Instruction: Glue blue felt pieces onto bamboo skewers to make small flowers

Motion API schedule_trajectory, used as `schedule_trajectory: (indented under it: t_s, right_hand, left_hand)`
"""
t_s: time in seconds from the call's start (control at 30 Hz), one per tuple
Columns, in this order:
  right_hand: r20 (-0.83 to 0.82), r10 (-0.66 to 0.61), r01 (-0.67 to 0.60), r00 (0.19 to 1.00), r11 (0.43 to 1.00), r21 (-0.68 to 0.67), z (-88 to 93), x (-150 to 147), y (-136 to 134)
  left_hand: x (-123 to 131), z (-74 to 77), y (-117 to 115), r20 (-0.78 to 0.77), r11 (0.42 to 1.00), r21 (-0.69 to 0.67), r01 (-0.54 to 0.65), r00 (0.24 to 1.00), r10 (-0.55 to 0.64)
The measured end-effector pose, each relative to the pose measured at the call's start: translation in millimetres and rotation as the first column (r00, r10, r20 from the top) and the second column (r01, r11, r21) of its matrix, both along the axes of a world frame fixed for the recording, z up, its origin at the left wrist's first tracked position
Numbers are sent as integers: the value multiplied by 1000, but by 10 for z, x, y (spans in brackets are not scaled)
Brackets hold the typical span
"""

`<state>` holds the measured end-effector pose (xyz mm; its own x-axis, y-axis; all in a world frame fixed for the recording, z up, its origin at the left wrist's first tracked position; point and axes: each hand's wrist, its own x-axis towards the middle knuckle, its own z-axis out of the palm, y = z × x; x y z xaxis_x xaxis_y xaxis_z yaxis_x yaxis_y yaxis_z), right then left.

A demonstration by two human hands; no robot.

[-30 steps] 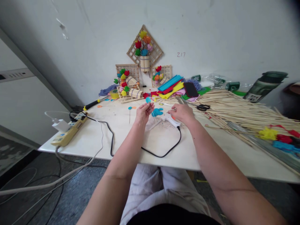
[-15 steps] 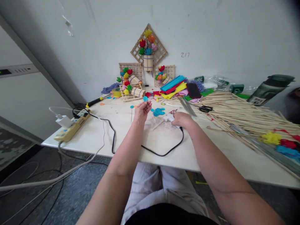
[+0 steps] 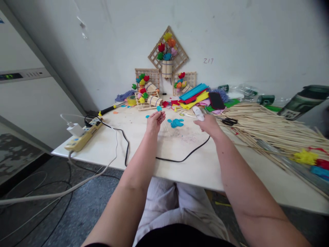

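Observation:
My left hand [image 3: 155, 121] pinches a thin wooden stick with a small blue foam piece [image 3: 159, 108] at its top, held above the white table [image 3: 144, 151]. My right hand [image 3: 209, 124] is closed round a white glue gun [image 3: 198, 113], lifted off the table with its black cord [image 3: 185, 156] trailing down and left. A little pile of blue foam shapes [image 3: 176, 122] lies between the two hands.
A big spread of wooden sticks [image 3: 269, 127] and black scissors [image 3: 229, 121] lie to the right. Stacked coloured foam sheets [image 3: 192, 94], a dark phone [image 3: 216, 100] and lattice flower crafts [image 3: 167, 55] stand at the back. A yellow power strip [image 3: 83, 136] sits at the left edge.
My right hand has picked the glue gun up off the table and raised it. The left hand keeps holding the stick. The view has shifted a little to the left.

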<state>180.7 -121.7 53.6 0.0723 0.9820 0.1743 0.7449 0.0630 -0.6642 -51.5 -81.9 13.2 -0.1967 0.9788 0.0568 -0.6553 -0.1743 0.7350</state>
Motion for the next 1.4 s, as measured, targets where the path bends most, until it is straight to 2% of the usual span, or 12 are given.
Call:
schedule_trajectory:
  t_s: [0.03,0.1,0.17,0.27,0.43,0.7,1.4]
  right_hand:
    - [-199,90,-84,976,996,37,6,-16,-25]
    - [-515,261,-242,817,965,105,29,-71,-92]
    - [-650,335,-335,683,933,128,60,-141,-166]
    - [-694,375,-423,615,899,110,98,-231,-251]
    - [-687,414,-486,598,868,100,109,-305,-306]
    - [-686,416,-506,597,859,81,66,-321,-283]
    - [-665,397,-473,633,878,74,12,-342,-250]
  left_hand:
    - [14,-7,-7,-13,1000,2,27,1000,-27]
    - [50,-14,-30,-39,996,4,85,996,-85]
    - [87,-16,-59,-63,991,-5,134,989,-134]
    - [126,-15,-91,-81,982,-13,187,979,-188]
    - [146,-20,-104,-79,969,-22,247,965,-248]
    - [165,-11,-123,-81,961,-28,276,957,-277]
    - [174,-16,-117,-69,950,-21,312,947,-312]
